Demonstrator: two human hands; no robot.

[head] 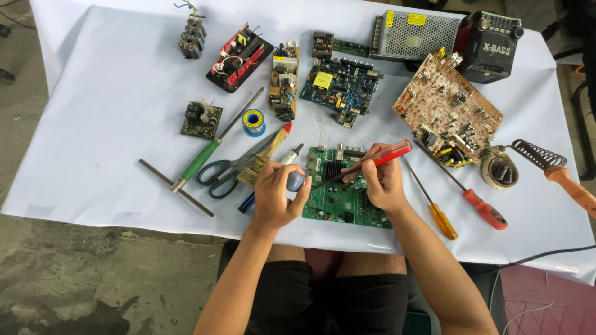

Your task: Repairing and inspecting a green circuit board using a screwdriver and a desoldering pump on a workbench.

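Left hand (277, 193): fingers curled shut around a grey-blue bulb-shaped tool (295, 181), wrist resting at the worktop (93, 124) edge. Right hand (383, 182): fingers pinched on a red-handled screwdriver (372, 159), tip angled down-left onto the green circuit board (338, 198), which lies flat between both hands.

The left hand (277, 192) covers most of a blue-grey object (295, 181), so its kind cannot be told. The right hand (382, 180) hides the right middle of the green circuit board (338, 195). Right of that board, the soldering iron (574, 186) runs off the picture's right edge. Above it, the metal power supply (415, 34) is cut by the top edge.
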